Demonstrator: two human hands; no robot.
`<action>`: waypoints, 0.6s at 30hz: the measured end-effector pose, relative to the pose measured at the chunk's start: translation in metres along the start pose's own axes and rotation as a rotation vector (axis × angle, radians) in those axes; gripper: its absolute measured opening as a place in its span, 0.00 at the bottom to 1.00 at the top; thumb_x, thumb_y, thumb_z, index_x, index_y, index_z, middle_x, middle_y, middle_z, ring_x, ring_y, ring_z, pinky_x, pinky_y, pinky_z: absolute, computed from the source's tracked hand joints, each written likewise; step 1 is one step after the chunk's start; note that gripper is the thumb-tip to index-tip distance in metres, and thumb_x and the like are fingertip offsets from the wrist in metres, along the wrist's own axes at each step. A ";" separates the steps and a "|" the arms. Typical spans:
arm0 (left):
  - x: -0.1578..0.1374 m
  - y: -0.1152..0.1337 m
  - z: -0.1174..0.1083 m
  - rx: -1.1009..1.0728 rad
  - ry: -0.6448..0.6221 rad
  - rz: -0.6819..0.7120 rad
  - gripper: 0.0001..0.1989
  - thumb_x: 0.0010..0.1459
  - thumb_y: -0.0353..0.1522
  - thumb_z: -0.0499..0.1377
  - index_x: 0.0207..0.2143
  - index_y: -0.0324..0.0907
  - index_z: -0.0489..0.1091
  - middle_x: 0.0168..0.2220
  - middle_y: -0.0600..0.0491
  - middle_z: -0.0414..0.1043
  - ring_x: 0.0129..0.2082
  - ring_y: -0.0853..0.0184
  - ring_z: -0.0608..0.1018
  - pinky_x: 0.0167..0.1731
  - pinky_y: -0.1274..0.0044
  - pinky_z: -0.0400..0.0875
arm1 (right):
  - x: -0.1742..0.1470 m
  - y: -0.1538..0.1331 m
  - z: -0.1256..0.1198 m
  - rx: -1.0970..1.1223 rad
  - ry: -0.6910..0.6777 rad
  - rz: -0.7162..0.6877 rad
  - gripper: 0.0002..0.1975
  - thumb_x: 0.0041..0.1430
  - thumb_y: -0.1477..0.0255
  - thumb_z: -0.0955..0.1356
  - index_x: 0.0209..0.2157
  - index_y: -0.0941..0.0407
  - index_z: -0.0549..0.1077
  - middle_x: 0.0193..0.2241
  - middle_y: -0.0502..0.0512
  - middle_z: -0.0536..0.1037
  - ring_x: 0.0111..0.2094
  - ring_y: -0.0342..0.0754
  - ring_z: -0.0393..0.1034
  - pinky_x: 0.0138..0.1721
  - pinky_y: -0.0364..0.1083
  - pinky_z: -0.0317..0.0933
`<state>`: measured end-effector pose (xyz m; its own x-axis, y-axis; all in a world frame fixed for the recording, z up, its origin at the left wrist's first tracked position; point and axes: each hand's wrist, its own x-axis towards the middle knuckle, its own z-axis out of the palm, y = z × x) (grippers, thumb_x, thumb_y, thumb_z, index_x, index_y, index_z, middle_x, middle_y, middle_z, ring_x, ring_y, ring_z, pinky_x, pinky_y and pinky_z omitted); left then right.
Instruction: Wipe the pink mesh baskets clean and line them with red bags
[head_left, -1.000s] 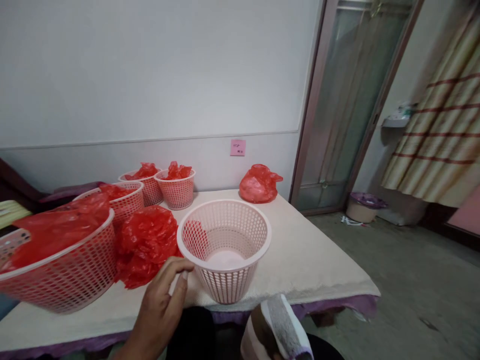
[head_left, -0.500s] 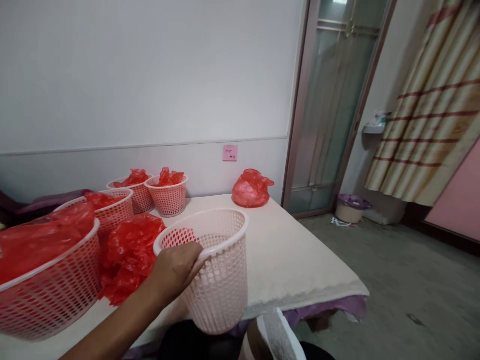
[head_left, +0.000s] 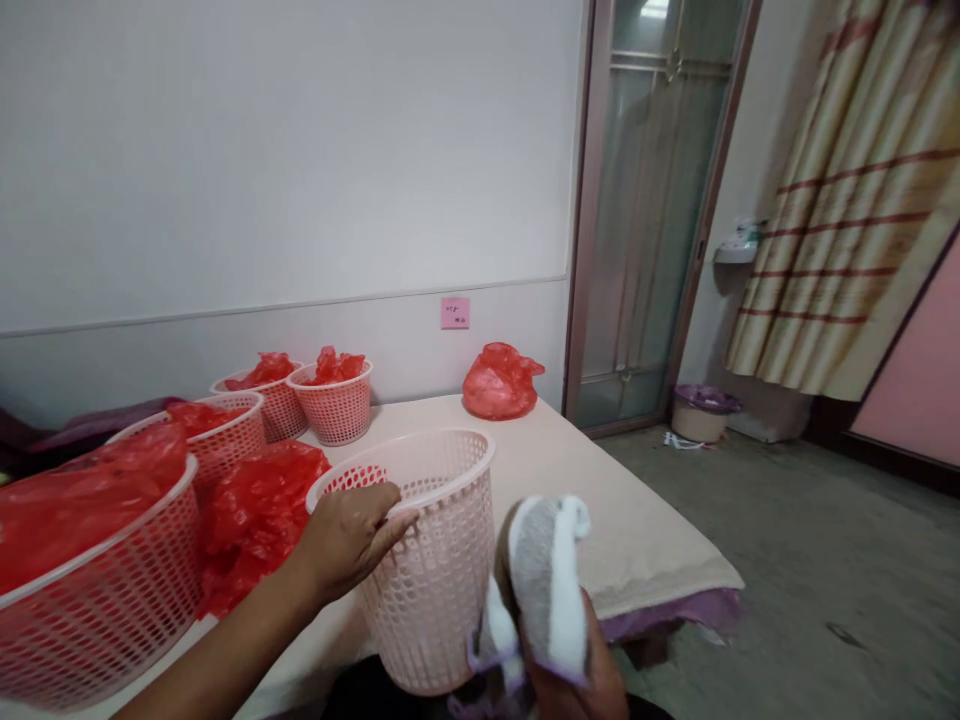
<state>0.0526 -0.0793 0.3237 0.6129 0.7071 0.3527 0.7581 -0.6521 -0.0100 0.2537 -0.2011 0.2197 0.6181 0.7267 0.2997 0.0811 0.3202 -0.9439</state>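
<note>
My left hand (head_left: 352,540) grips the near-left rim of a white perforated plastic basket (head_left: 435,590), fingers over the edge. The basket stands tilted at the front edge of the covered table, and the part of its inside that shows holds nothing. My right hand (head_left: 592,670), low and just right of the basket, is closed around a white-and-grey folded cloth bundle (head_left: 547,580) with purple edging; blur hides its exact kind. Left of the basket lies a crumpled red plastic bag (head_left: 255,510).
Several perforated baskets lined with red bags, such as a large one (head_left: 112,600) and a small one (head_left: 334,412), stand at left. A knotted red bag (head_left: 501,382) sits by the wall under a pink note (head_left: 454,313). A bin (head_left: 699,415) stands on the floor.
My right hand has come up into view, raising the cloth bundle beside the basket. My left hand keeps its hold on the rim. The view has shifted slightly.
</note>
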 end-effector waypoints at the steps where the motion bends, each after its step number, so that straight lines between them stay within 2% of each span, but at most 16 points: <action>1: 0.000 -0.001 0.000 -0.010 -0.001 0.005 0.22 0.66 0.45 0.42 0.26 0.42 0.62 0.24 0.53 0.69 0.25 0.65 0.71 0.27 0.75 0.53 | 0.006 -0.007 0.011 -0.010 -0.067 -0.181 0.22 0.53 0.66 0.68 0.50 0.56 0.72 0.37 0.58 0.77 0.36 0.55 0.73 0.35 0.48 0.66; 3: 0.000 -0.003 0.000 -0.031 0.005 0.025 0.22 0.66 0.45 0.42 0.26 0.42 0.63 0.24 0.53 0.68 0.25 0.65 0.70 0.26 0.75 0.53 | 0.018 -0.019 0.031 -0.090 -0.201 -0.524 0.23 0.56 0.71 0.64 0.55 0.54 0.68 0.39 0.59 0.74 0.37 0.52 0.71 0.35 0.47 0.65; 5: -0.003 -0.006 0.003 -0.059 0.011 0.063 0.21 0.66 0.44 0.42 0.27 0.42 0.64 0.25 0.52 0.69 0.25 0.65 0.70 0.26 0.75 0.53 | 0.030 -0.023 0.047 -0.235 -0.285 -0.755 0.26 0.57 0.77 0.62 0.58 0.54 0.64 0.37 0.59 0.72 0.36 0.51 0.69 0.34 0.48 0.64; 6: -0.004 -0.008 0.004 -0.070 0.017 0.074 0.21 0.66 0.43 0.42 0.27 0.42 0.64 0.25 0.52 0.69 0.26 0.65 0.70 0.26 0.75 0.53 | 0.035 -0.022 0.053 -0.306 -0.300 -0.825 0.27 0.57 0.78 0.62 0.59 0.54 0.63 0.35 0.59 0.71 0.35 0.51 0.68 0.34 0.48 0.64; 8: -0.007 -0.011 0.007 -0.067 0.042 0.065 0.21 0.66 0.43 0.43 0.26 0.42 0.63 0.24 0.54 0.67 0.24 0.67 0.69 0.26 0.75 0.52 | 0.045 -0.015 0.060 -0.400 -0.281 -0.879 0.26 0.57 0.78 0.62 0.59 0.55 0.63 0.32 0.57 0.69 0.34 0.51 0.66 0.33 0.48 0.62; 11: -0.010 -0.017 0.008 -0.053 0.079 0.017 0.20 0.66 0.42 0.44 0.24 0.42 0.60 0.21 0.56 0.62 0.22 0.68 0.66 0.25 0.76 0.50 | 0.062 0.001 0.063 -0.358 -0.194 -0.784 0.22 0.59 0.77 0.62 0.56 0.54 0.66 0.33 0.56 0.69 0.35 0.51 0.66 0.34 0.48 0.62; 15: -0.010 -0.023 0.008 -0.087 0.092 0.019 0.20 0.66 0.41 0.44 0.23 0.42 0.59 0.21 0.57 0.61 0.23 0.69 0.66 0.26 0.76 0.51 | 0.086 0.020 0.060 -0.213 -0.134 -0.422 0.20 0.55 0.75 0.62 0.50 0.58 0.69 0.35 0.56 0.73 0.36 0.50 0.68 0.36 0.46 0.62; 18: -0.009 -0.023 0.009 -0.088 0.104 0.035 0.19 0.66 0.41 0.45 0.23 0.43 0.58 0.21 0.57 0.62 0.22 0.70 0.65 0.26 0.76 0.51 | 0.101 0.037 0.056 -0.119 -0.177 -0.157 0.17 0.49 0.74 0.64 0.43 0.59 0.72 0.29 0.50 0.74 0.30 0.48 0.67 0.34 0.44 0.61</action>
<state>0.0313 -0.0681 0.3122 0.6084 0.6543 0.4491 0.7116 -0.7003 0.0564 0.2759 -0.0816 0.2225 0.4451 0.7724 0.4531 0.2626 0.3712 -0.8907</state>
